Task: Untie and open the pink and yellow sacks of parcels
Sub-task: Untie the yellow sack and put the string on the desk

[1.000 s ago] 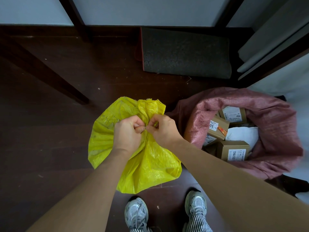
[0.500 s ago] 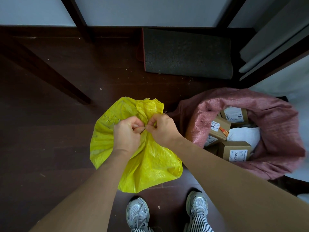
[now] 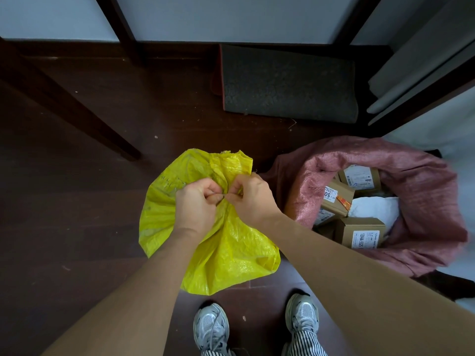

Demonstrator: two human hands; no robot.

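Note:
A yellow woven sack point(image 3: 231, 250) stands on the dark floor in front of me, its neck bunched shut. My left hand point(image 3: 196, 205) and my right hand point(image 3: 253, 199) both pinch the tie at that gathered neck, fingertips nearly touching; the tie itself is mostly hidden by my fingers. To the right, the pink sack point(image 3: 426, 201) stands with its mouth wide open. Inside it lie brown cardboard parcels point(image 3: 359, 232) with white labels and a white soft package point(image 3: 372, 208).
A dark grey doormat point(image 3: 288, 83) lies at the back by the wall. A dark wooden leg point(image 3: 77, 111) slants across the floor at left. White panels point(image 3: 424, 60) lean at the right. My sneakers point(image 3: 212, 327) stand just behind the yellow sack.
Both hands stay pinched on the yellow sack's neck with only small finger movements. The sack and the pink sack keep their places.

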